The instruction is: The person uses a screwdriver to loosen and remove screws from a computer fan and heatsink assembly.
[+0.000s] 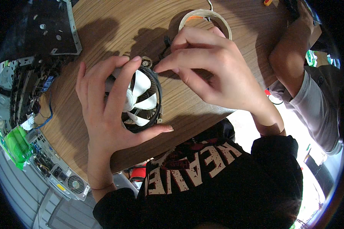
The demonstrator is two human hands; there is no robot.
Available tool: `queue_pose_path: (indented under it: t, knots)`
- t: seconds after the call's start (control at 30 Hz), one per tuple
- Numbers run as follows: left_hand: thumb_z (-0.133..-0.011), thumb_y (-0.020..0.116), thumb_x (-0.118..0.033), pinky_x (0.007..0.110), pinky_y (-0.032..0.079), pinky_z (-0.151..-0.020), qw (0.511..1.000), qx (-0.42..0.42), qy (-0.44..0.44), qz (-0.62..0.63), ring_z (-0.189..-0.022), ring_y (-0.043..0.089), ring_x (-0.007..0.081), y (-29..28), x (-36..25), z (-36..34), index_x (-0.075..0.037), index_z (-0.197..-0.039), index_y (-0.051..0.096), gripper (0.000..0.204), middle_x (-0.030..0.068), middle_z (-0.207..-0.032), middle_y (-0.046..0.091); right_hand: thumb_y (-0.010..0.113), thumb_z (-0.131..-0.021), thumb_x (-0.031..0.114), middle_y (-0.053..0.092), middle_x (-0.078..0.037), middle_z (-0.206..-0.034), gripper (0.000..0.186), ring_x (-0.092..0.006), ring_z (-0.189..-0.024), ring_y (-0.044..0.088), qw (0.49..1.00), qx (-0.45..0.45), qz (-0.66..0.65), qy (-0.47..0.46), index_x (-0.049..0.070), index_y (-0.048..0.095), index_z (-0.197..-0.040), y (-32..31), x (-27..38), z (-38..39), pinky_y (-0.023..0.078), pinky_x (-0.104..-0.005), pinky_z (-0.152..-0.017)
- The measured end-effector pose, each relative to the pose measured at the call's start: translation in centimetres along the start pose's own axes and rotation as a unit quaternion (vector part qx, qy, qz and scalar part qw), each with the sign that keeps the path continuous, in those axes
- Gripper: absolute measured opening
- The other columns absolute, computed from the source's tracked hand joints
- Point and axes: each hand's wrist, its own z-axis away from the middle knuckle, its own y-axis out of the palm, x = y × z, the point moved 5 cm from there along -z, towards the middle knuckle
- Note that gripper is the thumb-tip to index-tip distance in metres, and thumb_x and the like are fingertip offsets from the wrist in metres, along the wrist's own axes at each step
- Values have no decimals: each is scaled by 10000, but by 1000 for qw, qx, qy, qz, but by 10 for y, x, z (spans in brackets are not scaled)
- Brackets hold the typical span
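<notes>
Wood-grained tabletop (252, 23), strongly lit, with hard shadows cast beyond the hands. On it, near the wearer's edge and left of centre, sits a cooling fan (146, 102) with white blades inside a round black frame.

Left hand (105, 103): spread over the fan, fingers across its far left portion, thumb extended along its near side. The index fingertip lies beside a screw post (146, 62) on the far rim. The hand spans the fan; how firmly it grasps cannot be told.

Right hand (218, 68): curled, the index fingertip at or just beside the frame's far right edge, thumb tucked close behind it. Whether anything is pinched cannot be determined. A small black piece (167, 40) stands just past these fingers.

Assessment: the step in hand appears to be fine fingertip work at the fan's rim, the left hand acting as steady. The next move would call for a stationary fan and a precise right-hand touch near the post.

Further out, a pale hollow ring (228, 28) lies partly behind the right hand, an orange item (195, 17) showing within it. To the left: a dark metal panel (38, 23), a green bag (17, 147) and a grey computer case (59, 173) with a round vent. At right, another person's arm (292, 57) rests by the table.
</notes>
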Motion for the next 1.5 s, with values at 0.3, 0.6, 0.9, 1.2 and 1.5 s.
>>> queue_pose_path:
  t: [0.3, 0.6, 0.9, 1.2, 1.5]
  knots:
    - [-427, 799, -696, 592, 289, -1099, 1000, 11, -15, -8, -1204, 487, 336, 0, 0, 0, -91, -1308, 575, 1093, 132, -1249, 535, 782, -693, 158, 568, 26, -860, 176, -146, -845, 566, 987, 14, 136, -85, 155, 746, -866, -3, 17, -11, 382, -336, -786]
    - [-405, 821, -669, 595, 304, -1092, 1000, -5, -12, 3, -1191, 496, 347, 0, 1, 0, -90, -1301, 577, 1095, 140, -1243, 537, 779, -695, 148, 557, 50, -849, 214, -146, -875, 560, 959, 41, 251, -124, 160, 666, -877, 5, 15, -25, 370, -345, -795]
    - [-401, 823, -665, 598, 302, -1087, 1000, 8, -14, 7, -1200, 494, 341, 1, 3, 0, -88, -1292, 580, 1090, 140, -1248, 536, 768, -724, 78, 589, -3, -815, 172, -191, -802, 613, 996, 56, 62, -34, 107, 672, -864, 3, 5, -28, 417, -356, -765]
    - [-418, 814, -671, 592, 305, -1081, 1000, 14, -17, -2, -1201, 487, 342, -1, 1, 1, -89, -1294, 581, 1077, 138, -1245, 536, 758, -737, 76, 599, -19, -777, 120, -192, -781, 634, 997, 50, 50, -23, 106, 703, -839, 2, 6, -21, 437, -342, -789]
    - [-415, 799, -695, 589, 308, -1083, 1000, 8, -16, -9, -1196, 484, 340, 4, 2, 2, -86, -1289, 588, 1086, 131, -1241, 535, 747, -753, 81, 600, -26, -792, 120, -202, -809, 633, 999, 29, 5, -21, 101, 705, -864, 10, 1, -18, 423, -363, -824]
